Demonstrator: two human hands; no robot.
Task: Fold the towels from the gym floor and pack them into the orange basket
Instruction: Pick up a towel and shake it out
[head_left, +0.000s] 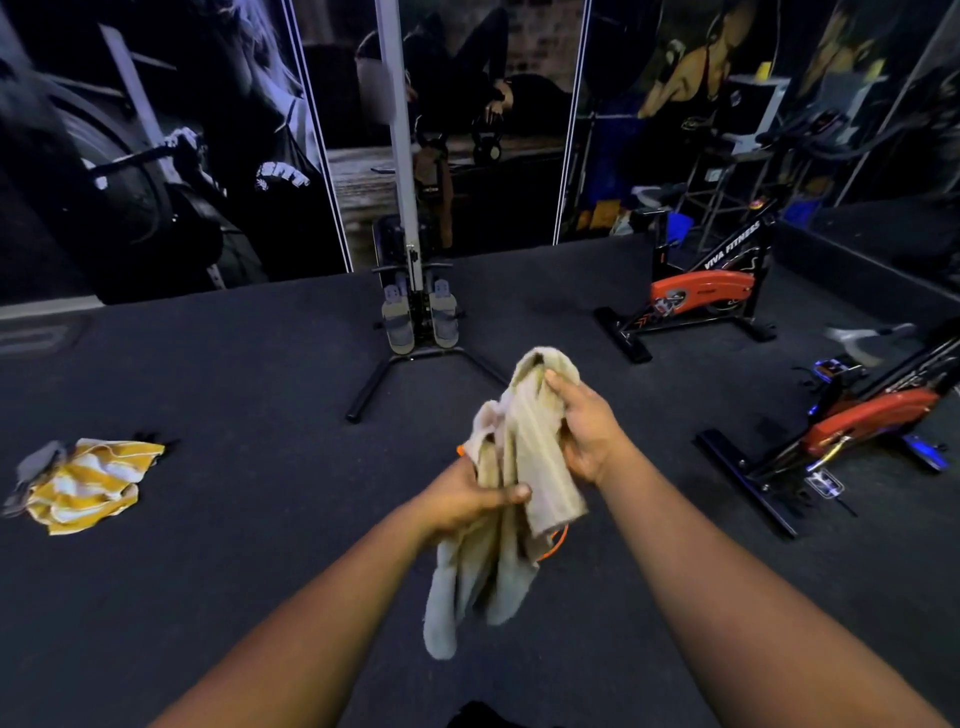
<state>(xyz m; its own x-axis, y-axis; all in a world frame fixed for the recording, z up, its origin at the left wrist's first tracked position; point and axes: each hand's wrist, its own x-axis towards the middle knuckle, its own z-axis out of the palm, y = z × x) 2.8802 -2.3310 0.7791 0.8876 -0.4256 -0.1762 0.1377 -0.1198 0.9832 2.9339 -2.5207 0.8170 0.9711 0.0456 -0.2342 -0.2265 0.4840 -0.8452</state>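
Observation:
A crumpled beige towel (519, 467) hangs in the air at the centre of the view, above the dark gym floor. My left hand (467, 499) grips its middle, thumb across the cloth. My right hand (587, 426) holds its upper part, fingers curled into the fabric. The towel's lower end dangles below my left hand. Behind the towel only slivers of the orange basket (556, 545) show, the rest being hidden by the cloth. A yellow-and-white striped towel (88, 483) lies bunched on the floor at the far left, with a grey cloth (36, 467) against its left side.
A rowing machine (415, 312) stands upright ahead at the centre. Two orange-and-black exercise bikes stand to the right, one further back (696, 296) and one nearer (857, 431). Wall posters run along the back. Dark matting (234, 519) covers the floor.

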